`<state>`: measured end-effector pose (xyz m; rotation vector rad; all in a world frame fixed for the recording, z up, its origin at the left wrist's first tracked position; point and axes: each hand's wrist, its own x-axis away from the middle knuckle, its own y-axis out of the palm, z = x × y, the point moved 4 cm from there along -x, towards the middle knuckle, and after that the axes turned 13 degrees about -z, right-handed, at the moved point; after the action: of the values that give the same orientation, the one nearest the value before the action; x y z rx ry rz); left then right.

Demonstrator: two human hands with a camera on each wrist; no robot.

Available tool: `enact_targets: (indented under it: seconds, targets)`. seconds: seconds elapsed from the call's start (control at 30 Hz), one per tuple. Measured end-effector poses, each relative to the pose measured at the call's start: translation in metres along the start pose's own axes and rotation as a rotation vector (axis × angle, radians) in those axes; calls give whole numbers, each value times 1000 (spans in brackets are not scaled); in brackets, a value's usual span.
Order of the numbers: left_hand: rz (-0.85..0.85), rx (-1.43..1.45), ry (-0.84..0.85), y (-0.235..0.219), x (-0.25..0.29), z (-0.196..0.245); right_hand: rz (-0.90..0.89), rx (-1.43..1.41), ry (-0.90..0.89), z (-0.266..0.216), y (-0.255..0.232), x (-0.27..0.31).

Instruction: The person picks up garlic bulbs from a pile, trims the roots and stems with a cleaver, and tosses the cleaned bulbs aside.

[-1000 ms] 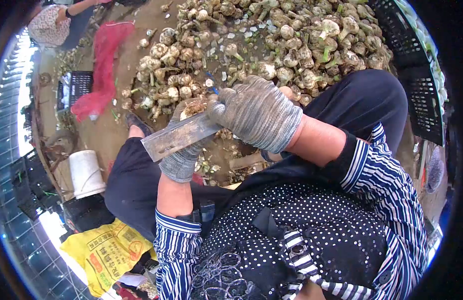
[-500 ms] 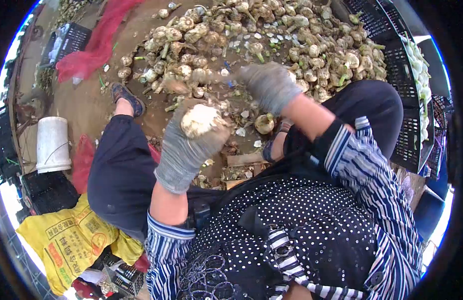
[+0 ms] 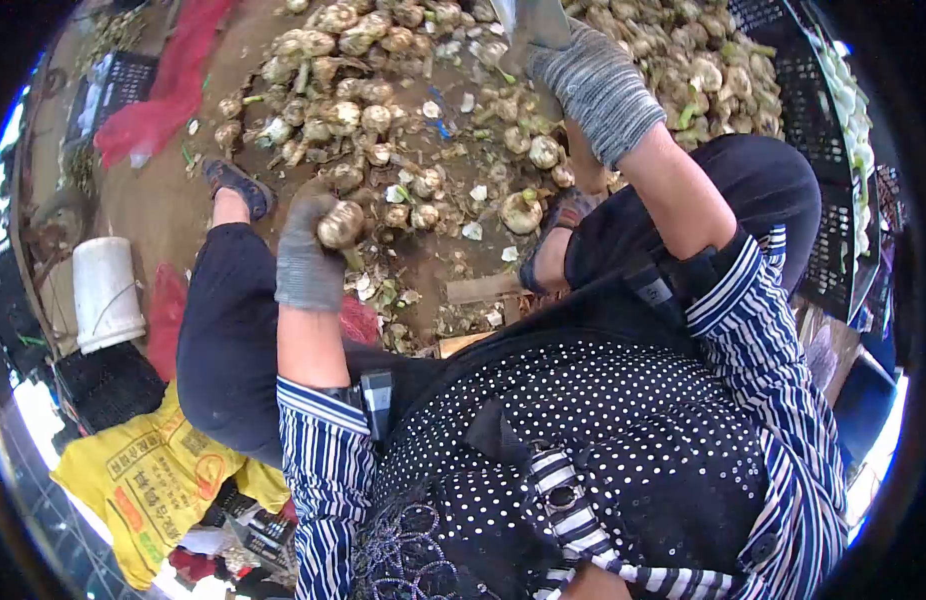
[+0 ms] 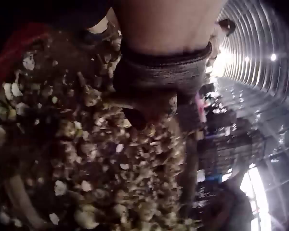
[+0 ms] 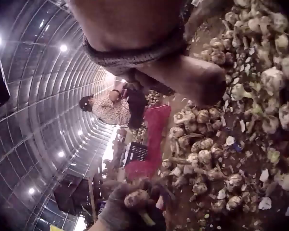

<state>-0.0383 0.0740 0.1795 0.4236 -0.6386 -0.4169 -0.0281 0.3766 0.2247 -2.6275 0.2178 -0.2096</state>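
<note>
My left hand (image 3: pixel 311 255), in a grey knit glove, holds a soil-stained garlic bulb (image 3: pixel 340 225) in front of my left knee. The right wrist view shows that garlic bulb (image 5: pixel 136 198) with its stem pointing down. Farther forward and to the right, my gloved right hand (image 3: pixel 603 90) grips a knife. Its broad blade (image 3: pixel 541 20) points away from me, and the wooden handle (image 3: pixel 581 155) sticks out behind the glove. The left wrist view is dark, and the fingers are mostly hidden there.
Heaps of unpeeled garlic (image 3: pixel 333 100) cover the ground ahead. A black crate (image 3: pixel 818 180) with white stems stands at the right. To the left are a white bucket (image 3: pixel 108 293), a yellow sack (image 3: pixel 148 480) and red netting (image 3: pixel 168 80). Another person (image 5: pixel 118 106) stands farther off.
The knife was at a bulb in my left hand, then my hands parted. A pale, cut bulb has left my left hand, which now holds a dirtier one. My right hand moved forward with the knife.
</note>
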Motion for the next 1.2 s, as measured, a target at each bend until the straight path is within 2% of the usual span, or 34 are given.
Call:
enact_targets:
  seconds: [0.03,0.1,0.13,0.17,0.23,0.27,0.3,0.33,0.37,0.4,0.43,0.47,0.53,0.57,0.63,0.67,0.7,0.77,0.8,0.87,0.9,0.97,1.0,1.07,1.2]
  targets:
    - [-3,-15,-23,-7,-13,-13,1,-46,7,7,-4,1]
    - [-26,-782,-128,-18,-44,-41,-15,-144,26,20,-13,9]
    - [-102,-1167,25,-7,-53,-56,-23,-177,39,30,-17,12]
    - [-154,-1602,52,0,-64,-75,-18,-221,48,38,-22,19]
    - [-239,-1951,14,38,-79,-99,-17,-292,56,59,-32,36]
    - [-229,-2078,-375,52,-90,-109,-21,-330,11,72,-35,41]
    - [-258,-2090,-369,59,-101,-117,-30,-395,-256,97,-31,36]
    - [-197,-2133,-616,54,-111,-125,-125,-251,237,42,-65,67]
    - [-126,-2159,-865,46,-119,-131,-72,-415,242,51,-63,72]
    - [-107,-2228,-797,37,-123,-134,-33,-366,225,57,-63,75]
    - [-116,-2240,-798,23,-128,-136,2,-318,209,61,-64,75]
    - [-100,-2243,-800,20,-127,-134,7,-324,214,69,-76,74]
    - [-95,-2156,-749,15,-123,-126,-555,-846,204,76,-81,71]
    - [-84,-2156,-748,12,-119,-119,-560,-845,197,75,-66,70]
    - [-139,-1134,-428,22,-111,-100,-33,-283,112,54,-48,64]
    - [-135,-884,-438,28,-110,-92,-39,89,189,40,-59,70]
    - [-93,-592,-392,59,-92,-76,-48,155,116,50,-49,69]
    - [-187,-470,-302,82,-80,-54,-96,334,98,33,-40,71]
    - [-183,-473,-291,93,-71,-43,-93,334,86,27,-37,74]
    - [-264,-507,-320,114,-55,-25,-248,547,-130,8,-23,77]
    - [-259,-506,-309,107,-52,-25,-248,550,-142,3,-20,79]
    - [-492,-349,-68,104,-45,-25,-227,617,-410,-15,-13,87]
    - [-602,-268,48,107,-41,-19,-329,698,-398,-17,-6,87]
    - [-564,-244,15,103,-24,-13,-294,697,-450,-25,-3,91]
    - [-560,-242,-2,125,0,2,-265,710,-519,-27,11,91]
